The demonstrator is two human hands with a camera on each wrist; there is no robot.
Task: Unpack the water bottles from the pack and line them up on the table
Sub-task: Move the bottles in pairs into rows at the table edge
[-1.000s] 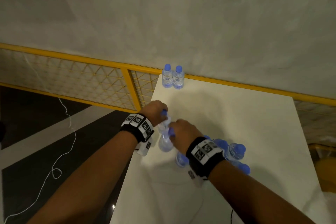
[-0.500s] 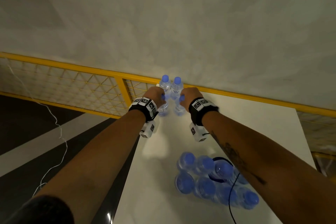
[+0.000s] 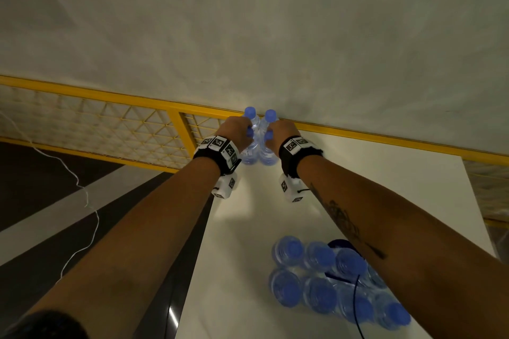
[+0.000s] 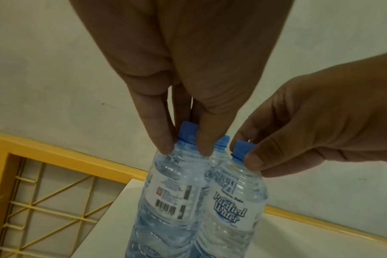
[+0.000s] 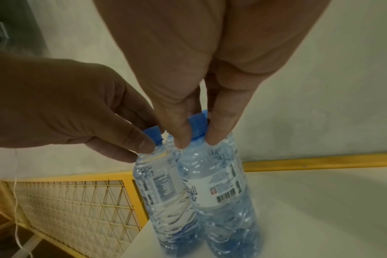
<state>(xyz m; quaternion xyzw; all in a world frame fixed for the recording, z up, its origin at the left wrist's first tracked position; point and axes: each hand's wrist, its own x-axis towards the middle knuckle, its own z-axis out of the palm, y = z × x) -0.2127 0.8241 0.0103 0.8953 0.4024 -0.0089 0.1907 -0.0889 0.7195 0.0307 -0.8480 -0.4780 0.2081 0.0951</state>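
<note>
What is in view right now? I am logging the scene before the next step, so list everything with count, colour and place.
held bottles: two, clear with blue caps, upright at the table's far left end, side by side, each pinched at the neck.
far bottles: two, clear with blue caps, directly behind the held pair, by the fence.
pack: one, clear wrap holding blue-capped bottles, near end of the table; exact number unclear.
table: one, white.
fence: one, yellow frame and mesh, left of and behind the table.
cord: one, white, on the dark floor at left.
left hand: pinches the left held bottle.
right hand: pinches the right held bottle.
</note>
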